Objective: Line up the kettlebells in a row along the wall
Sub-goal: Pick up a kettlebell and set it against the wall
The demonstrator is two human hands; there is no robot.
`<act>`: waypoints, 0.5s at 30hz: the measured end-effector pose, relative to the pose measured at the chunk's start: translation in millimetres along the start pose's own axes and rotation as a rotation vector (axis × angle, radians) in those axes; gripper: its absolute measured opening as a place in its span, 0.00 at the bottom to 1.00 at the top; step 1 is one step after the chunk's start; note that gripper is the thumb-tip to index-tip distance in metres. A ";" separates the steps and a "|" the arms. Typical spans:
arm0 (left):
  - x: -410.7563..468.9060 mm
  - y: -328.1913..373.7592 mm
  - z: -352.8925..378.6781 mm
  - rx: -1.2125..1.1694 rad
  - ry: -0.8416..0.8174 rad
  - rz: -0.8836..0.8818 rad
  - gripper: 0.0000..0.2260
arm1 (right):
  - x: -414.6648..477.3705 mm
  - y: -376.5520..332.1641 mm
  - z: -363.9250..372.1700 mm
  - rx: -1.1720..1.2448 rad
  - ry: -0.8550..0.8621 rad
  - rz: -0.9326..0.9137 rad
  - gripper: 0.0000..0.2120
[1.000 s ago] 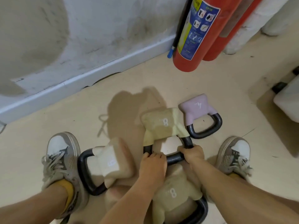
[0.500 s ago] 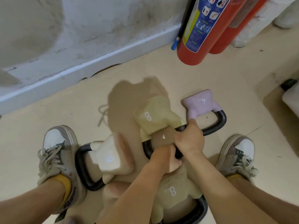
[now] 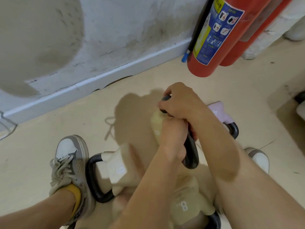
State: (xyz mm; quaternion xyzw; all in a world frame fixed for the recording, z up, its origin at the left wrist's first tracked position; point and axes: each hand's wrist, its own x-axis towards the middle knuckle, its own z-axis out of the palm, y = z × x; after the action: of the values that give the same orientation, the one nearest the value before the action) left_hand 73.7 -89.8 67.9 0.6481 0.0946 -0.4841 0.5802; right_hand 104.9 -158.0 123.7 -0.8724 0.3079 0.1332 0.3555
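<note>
right hand (image 3: 181, 104): fingers curled tight round the far end of the black handle (image 3: 191, 152) of a pale yellow kettlebell (image 3: 156, 124); firm grasp, knuckles up.

left hand (image 3: 171, 136): clenched round the same handle just below the right hand; the two fists touch.

held kettlebell: the yellow body shows just beyond and to the left of the fists, on the wall side. the handle loop runs back toward the person and comes out below the left fist. whether the body rests on the floor (image 3: 49, 129) cannot be told.

other kettlebells:
- beige kettlebell (image 3: 122, 169) lies on its side left of the left forearm, its handle just beside the left shoe (image 3: 71, 162).
- second yellow kettlebell (image 3: 184, 202), marked 8, lies beneath the forearms near the lower edge.
- pink kettlebell (image 3: 217, 111) sits right of the right hand, partly hidden by the right forearm.

all four lie apart from the skirting board (image 3: 99, 80) at the foot of the wall (image 3: 115, 30).

two red fire extinguishers (image 3: 211, 38) stand against the wall at upper right.
</note>
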 end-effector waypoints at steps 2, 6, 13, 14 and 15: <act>2.5 2.8 0.7 -0.098 0.061 -0.066 0.13 | -7.0 6.0 1.4 0.082 -0.049 -0.005 0.13; -6.1 1.8 10.1 -0.265 0.140 -0.105 0.08 | -15.8 26.7 -4.5 0.167 -0.122 -0.020 0.15; -11.7 13.9 -19.6 0.744 0.526 0.415 0.31 | -31.4 74.3 -33.7 0.139 -0.756 0.220 0.29; -10.8 16.5 -21.3 0.920 0.538 0.554 0.32 | -34.6 77.2 -26.4 0.145 -0.808 0.188 0.26; -5.4 20.1 -23.3 1.085 0.458 0.664 0.29 | -37.2 79.4 -17.4 0.180 -0.827 0.146 0.20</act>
State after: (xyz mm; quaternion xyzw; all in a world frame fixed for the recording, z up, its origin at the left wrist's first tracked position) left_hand 96.7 -74.0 81.9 0.9286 -0.2454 -0.1096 0.2557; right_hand 26.1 -197.9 110.1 -0.6872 0.2108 0.4690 0.5133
